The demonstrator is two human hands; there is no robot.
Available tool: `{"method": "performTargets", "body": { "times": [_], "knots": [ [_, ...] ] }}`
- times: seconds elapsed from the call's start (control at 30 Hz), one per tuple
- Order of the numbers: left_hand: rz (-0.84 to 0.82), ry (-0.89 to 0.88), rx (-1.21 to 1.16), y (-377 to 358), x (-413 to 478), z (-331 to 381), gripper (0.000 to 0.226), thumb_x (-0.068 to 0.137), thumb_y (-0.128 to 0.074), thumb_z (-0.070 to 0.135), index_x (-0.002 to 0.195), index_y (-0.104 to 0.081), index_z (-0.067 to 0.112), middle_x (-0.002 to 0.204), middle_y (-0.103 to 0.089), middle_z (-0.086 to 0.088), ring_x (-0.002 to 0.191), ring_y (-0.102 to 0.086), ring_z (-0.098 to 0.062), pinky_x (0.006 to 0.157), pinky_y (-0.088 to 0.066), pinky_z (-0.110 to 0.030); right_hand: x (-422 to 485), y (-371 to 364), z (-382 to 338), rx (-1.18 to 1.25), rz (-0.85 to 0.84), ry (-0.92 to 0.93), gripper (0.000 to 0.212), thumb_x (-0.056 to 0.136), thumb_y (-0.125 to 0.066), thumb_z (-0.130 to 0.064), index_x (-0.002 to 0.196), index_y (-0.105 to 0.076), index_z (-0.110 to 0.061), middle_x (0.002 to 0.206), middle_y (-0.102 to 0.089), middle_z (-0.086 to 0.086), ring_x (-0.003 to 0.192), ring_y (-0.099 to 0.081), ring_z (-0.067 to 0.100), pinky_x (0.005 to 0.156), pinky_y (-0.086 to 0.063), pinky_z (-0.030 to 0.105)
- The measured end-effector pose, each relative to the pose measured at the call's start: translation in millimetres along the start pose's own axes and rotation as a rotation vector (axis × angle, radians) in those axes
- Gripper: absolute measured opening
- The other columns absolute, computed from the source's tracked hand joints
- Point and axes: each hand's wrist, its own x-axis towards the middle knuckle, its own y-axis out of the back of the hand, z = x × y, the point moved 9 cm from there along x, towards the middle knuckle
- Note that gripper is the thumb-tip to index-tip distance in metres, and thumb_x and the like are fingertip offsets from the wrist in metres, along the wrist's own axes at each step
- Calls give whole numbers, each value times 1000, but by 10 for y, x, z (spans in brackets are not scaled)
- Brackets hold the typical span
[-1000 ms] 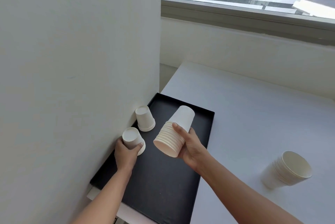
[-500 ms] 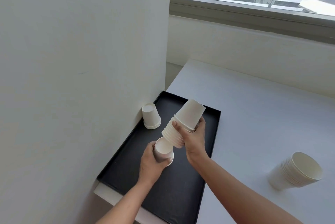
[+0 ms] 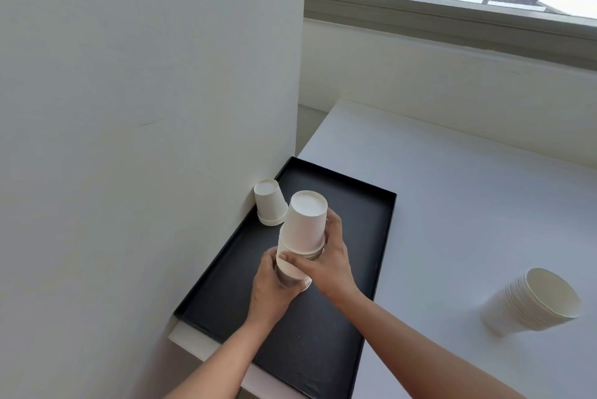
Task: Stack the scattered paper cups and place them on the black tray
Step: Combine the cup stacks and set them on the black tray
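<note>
Over the black tray (image 3: 355, 221), the inverted stack (image 3: 305, 221) was gripped by the right hand (image 3: 329, 258); 1 cup (image 3: 290, 273), clasped by the left hand (image 3: 269, 292), was held at its 6 o'clock mouth, the long axis running 6 to 12 o'clock

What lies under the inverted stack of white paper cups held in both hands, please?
A black rectangular tray lies beneath the white paper cup stack. The left hand and right hand partly cover its lower end, so contact cannot be seen.
</note>
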Motion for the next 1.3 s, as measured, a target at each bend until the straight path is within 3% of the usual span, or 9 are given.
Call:
{"method": "performTargets", "body": {
  "times": [0.07,0.2,0.37,0.47,0.73,0.97,1.03,1.13,1.3],
  "knots": [
    [-16,2,-8,6,0,9,73,58,-84,17,111,-37,35,97,-56,25,87,-54,10,64,-42,1,-35,-23,47,-25,-28,7,84,59,-88,-24,110,-30,-55,113,-49,-28,105,-47,-16,77,-40,-1],
    [-73,-10,-17,-21,-12,12,85,54,-86,18,117,-33,38,105,-55,26,95,-55,9,68,-46,-4,-61,-43,155,-63,-46,3,83,59,-87,-26,111,-29,-55,112,-50,-29,104,-45,-21,77,-38,-4],
    [-78,-43,2,-53,-22,19,80,57,-82,16,112,-33,45,110,-54,22,99,-55,6,70,-44,-4,-68,-76,289,-126,-83,-29,84,62,-85,-24,114,-25,-52,112,-49,-27,105,-50,-4,76,-39,-2],
    [-62,-39,3,-64,1,10,73,59,-81,16,104,-36,52,107,-57,19,96,-55,7,69,-42,1,-89,-96,366,-155,-114,-41,85,64,-84,-22,118,-23,-47,110,-48,-27,102,-48,-4,76,-38,-3],
    [-11,-29,7,-98,29,39,70,56,-82,30,105,-37,53,100,-54,33,92,-50,22,68,-42,0,-110,-131,507,-157,-171,-104,79,69,-82,-24,118,-22,-43,109,-47,-23,105,-47,3,74,-36,-4],
    [29,-37,4,-60,36,49,73,56,-84,30,114,-40,44,99,-53,33,90,-52,15,67,-40,-1,-95,-155,533,-156,-209,-113,79,70,-81,-27,116,-22,-50,111,-44,-33,101,-43,-22,76,-33,-7],
    [64,-29,-18,-4,51,31,73,57,-85,25,113,-41,42,96,-55,30,88,-52,17,66,-42,0,-94,-154,530,-154,-207,-107,79,70,-80,-33,122,-23,-50,120,-43,-30,111,-40,-18,87,-32,0],
    [161,9,-59,143,94,-16,73,56,-86,18,115,-47,31,97,-58,20,88,-56,4,67,-40,-8,-90,-124,557,-138,-185,-119,81,73,-77,-39,136,-25,-33,132,-38,-17,125,-34,-1,100,-29,22],
    [365,77,-51,435,157,-95,73,55,-87,18,117,-49,17,108,-61,1,95,-56,-17,78,-41,-27,-106,-88,597,-150,-174,-140,71,77,-72,-42,133,-29,-34,131,-38,-16,125,-36,1,101,-34,27]
  ]
}}
